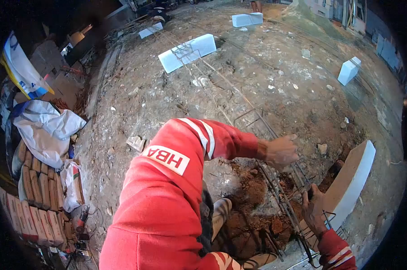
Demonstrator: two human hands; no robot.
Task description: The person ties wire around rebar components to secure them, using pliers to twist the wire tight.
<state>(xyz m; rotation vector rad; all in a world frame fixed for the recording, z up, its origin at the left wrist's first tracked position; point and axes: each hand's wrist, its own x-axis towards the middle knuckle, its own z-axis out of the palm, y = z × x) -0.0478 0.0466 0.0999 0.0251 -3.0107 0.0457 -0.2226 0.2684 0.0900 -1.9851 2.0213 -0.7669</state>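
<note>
A long steel rebar cage (282, 198) with square stirrups runs from the far block down to my feet. My left hand (281, 151) is over the cage with its fingers curled; what they hold, if anything, is hidden. Lower and to the right, my right hand (313, 208) is closed beside the bars, thumb and fingers drawn together, and I cannot make out anything in them. Just right of it, a long white block (360, 168) leans at a slant, its near side brownish. Loose reddish soil (253, 186) lies under the cage.
Further white blocks lie on the rough ground: a long one (203, 46) under the cage's far end, others (247, 19) behind, and one (349, 70) at right. Stacked bags (43, 189), white sheeting (45, 130) and a power tool (82, 219) line the left. Another person's legs (256, 6) stand far back.
</note>
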